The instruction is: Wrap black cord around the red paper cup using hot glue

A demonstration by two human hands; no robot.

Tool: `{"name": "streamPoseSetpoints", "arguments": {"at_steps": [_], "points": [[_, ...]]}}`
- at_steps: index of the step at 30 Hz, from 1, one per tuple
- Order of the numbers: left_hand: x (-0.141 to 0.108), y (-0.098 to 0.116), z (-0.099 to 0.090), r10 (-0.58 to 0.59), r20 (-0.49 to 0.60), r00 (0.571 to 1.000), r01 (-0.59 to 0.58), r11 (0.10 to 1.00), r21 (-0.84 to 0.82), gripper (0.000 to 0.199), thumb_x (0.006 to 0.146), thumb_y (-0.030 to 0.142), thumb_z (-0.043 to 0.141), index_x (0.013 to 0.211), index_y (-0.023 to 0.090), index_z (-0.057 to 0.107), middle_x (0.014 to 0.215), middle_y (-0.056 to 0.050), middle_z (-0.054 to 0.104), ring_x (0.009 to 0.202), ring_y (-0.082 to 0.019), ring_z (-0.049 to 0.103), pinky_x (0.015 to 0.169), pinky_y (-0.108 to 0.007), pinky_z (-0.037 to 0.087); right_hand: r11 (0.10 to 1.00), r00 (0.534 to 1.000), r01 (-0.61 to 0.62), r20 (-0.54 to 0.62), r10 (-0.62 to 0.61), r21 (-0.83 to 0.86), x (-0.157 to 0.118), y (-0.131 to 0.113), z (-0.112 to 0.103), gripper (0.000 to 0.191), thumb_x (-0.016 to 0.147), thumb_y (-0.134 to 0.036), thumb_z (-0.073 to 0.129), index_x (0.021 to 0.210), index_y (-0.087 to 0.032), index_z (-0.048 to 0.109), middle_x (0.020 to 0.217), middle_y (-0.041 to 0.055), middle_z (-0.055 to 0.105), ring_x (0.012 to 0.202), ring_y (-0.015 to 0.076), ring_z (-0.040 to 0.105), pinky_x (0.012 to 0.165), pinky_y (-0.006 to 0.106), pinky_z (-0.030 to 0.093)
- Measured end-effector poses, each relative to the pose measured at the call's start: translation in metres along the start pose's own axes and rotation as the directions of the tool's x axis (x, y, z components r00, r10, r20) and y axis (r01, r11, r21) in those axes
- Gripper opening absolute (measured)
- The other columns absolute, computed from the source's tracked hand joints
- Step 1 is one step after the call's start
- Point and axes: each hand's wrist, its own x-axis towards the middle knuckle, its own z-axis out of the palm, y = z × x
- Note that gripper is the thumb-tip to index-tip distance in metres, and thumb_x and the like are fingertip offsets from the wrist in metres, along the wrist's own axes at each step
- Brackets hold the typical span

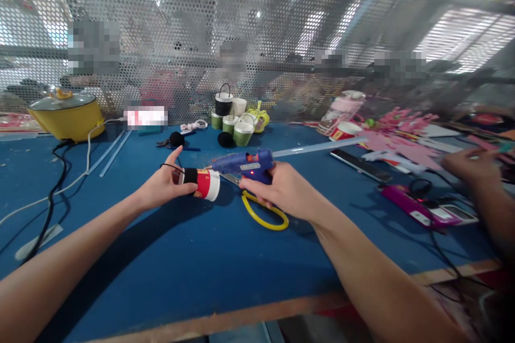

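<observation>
Above the blue tabletop (181, 278), near its middle, a red-and-white cup (208, 186) is held on its side by the left hand (159, 187), white rim toward the right. Black band (190, 177) seen around the other end. Left thumb pressed along the cup, index finger raised and apart; the remaining fingers are mostly hidden. A thin black cord (165, 165) is looped by that hand.

Blue glue gun (243, 164) gripped in the right hand (289, 190), fingers closed around its handle. Nozzle pointed left, over the cup's upper side; contact cannot be told. Small red light lit on the body. Long translucent glue stick (317, 147) extended from the rear.

Below the gun, scissors (263, 217) with yellow handles are laid on the table, partly covered by the right hand.

Farther back: green-and-white cups (243, 133) grouped together, a black-and-white cup (223, 104) above them, two black round pieces (226, 140) nearer. Yellow pot (70, 120) with a glass lid at far left. To the right, a phone (360, 165), a purple device (416, 206) and pink pieces (396, 144); another person's hand (470, 166) is seen at the edge.
</observation>
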Motion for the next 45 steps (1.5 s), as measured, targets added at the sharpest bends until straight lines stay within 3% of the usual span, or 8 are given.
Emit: {"name": "streamPoseSetpoints", "arguments": {"at_steps": [4,9,12,18,23,29,34,45], "points": [[0.001,0.012,-0.012,-0.047,0.004,0.999,0.047,0.999,0.019,0.104,0.065,0.028,0.074,0.143,0.018,0.007,0.081,-0.001,0.062,0.069,-0.016,0.061,0.067,-0.031,0.047,0.998,0.998,0.036,-0.055,-0.039,-0.048,0.000,0.003,0.004,0.033,0.078,-0.038,0.057,0.052,-0.020,0.048,0.042,-0.0023,0.052,0.039,0.0105,0.049,0.044,0.025,0.040],[-0.004,0.045,-0.033,0.099,-0.190,0.977,-0.099,0.995,0.009,0.101,0.060,0.021,0.075,0.142,0.017,0.017,0.078,0.001,0.061,0.069,-0.016,0.062,0.065,-0.029,0.048,0.998,0.988,0.018,-0.154,-0.008,0.067,0.001,0.004,0.003,0.028,0.077,-0.040,0.058,0.058,-0.020,0.052,0.042,-0.0029,0.051,0.038,0.0107,0.049,0.042,0.025,0.041],[-0.007,0.056,-0.038,0.145,-0.161,0.976,-0.144,0.989,0.020,0.102,0.059,0.018,0.075,0.142,0.022,0.014,0.075,0.004,0.059,0.063,-0.014,0.062,0.064,-0.028,0.047,0.995,0.983,0.025,-0.182,-0.007,0.095,0.001,0.003,0.001,0.026,0.078,-0.040,0.057,0.061,-0.020,0.056,0.043,-0.0025,0.051,0.041,0.0113,0.051,0.045,0.025,0.044],[-0.006,0.028,-0.009,0.137,0.019,0.990,-0.133,0.982,-0.137,0.101,0.063,0.021,0.073,0.142,0.019,0.010,0.085,-0.002,0.060,0.071,-0.018,0.062,0.070,-0.034,0.049,0.994,0.987,0.037,-0.159,-0.020,0.105,-0.003,0.000,-0.002,0.026,0.079,-0.041,0.055,0.065,-0.019,0.057,0.043,-0.0031,0.050,0.039,0.0104,0.048,0.041,0.023,0.042],[-0.005,-0.003,0.016,0.115,0.096,0.989,-0.099,0.983,-0.154,0.091,0.067,0.024,0.072,0.140,0.021,0.018,0.090,-0.002,0.055,0.082,-0.018,0.060,0.076,-0.034,0.048,0.998,0.996,0.015,-0.084,-0.020,-0.062,-0.009,-0.001,-0.005,0.031,0.077,-0.041,0.057,0.054,-0.022,0.050,0.043,-0.0022,0.053,0.036,0.0108,0.047,0.040,0.025,0.039],[-0.006,-0.004,0.013,0.009,0.142,0.990,-0.005,1.000,-0.027,0.084,0.068,0.030,0.068,0.137,0.015,0.023,0.086,-0.002,0.056,0.082,-0.021,0.060,0.076,-0.037,0.048,0.968,0.995,0.098,-0.012,-0.103,-0.232,-0.011,0.002,-0.004,0.018,0.078,-0.035,0.057,0.066,-0.023,0.063,0.060,0.0002,0.064,0.055,0.0165,0.056,0.050,0.027,0.042],[-0.006,-0.002,0.011,0.012,0.161,0.987,-0.016,1.000,0.025,0.082,0.070,0.032,0.067,0.138,0.017,0.022,0.079,0.000,0.058,0.080,-0.021,0.061,0.073,-0.036,0.048,0.948,0.992,0.122,0.010,-0.125,-0.293,-0.010,0.004,0.000,0.020,0.080,-0.034,0.054,0.069,-0.022,0.064,0.067,0.0013,0.065,0.061,0.0176,0.058,0.058,0.028,0.044],[-0.005,-0.003,0.011,0.025,0.159,0.987,-0.031,0.999,0.029,0.082,0.069,0.033,0.067,0.137,0.016,0.024,0.077,0.000,0.059,0.084,-0.024,0.063,0.075,-0.039,0.049,0.934,0.989,0.149,0.036,-0.145,-0.324,-0.014,0.004,0.003,0.039,0.080,-0.033,0.052,0.047,-0.023,0.035,0.044,-0.0023,0.045,0.043,0.0132,0.041,0.046,0.029,0.033]]}}
